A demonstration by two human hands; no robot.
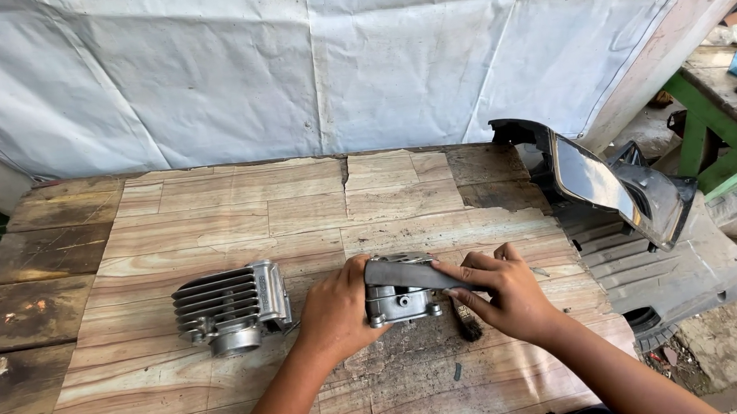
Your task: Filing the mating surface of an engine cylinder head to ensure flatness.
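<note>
A small grey metal engine part (pixel 398 302) stands on the wooden table (pixel 241 206) near its front edge. My left hand (pixel 334 313) grips its left side. My right hand (pixel 510 292) holds a dark grey strip, like sandpaper or cloth (pixel 407 274), pressed flat over the part's top. A finned silver engine cylinder (pixel 231 307) lies on its side just left of my left hand, apart from it. A small dark brush (pixel 467 325) lies on the table under my right hand, partly hidden.
A white tarpaulin (pixel 309 66) hangs behind the table. Black plastic motorcycle body panels (pixel 633 216) lean at the table's right edge. A green wooden bench (pixel 713 126) stands further right. The tabletop veneer is cracked and peeling.
</note>
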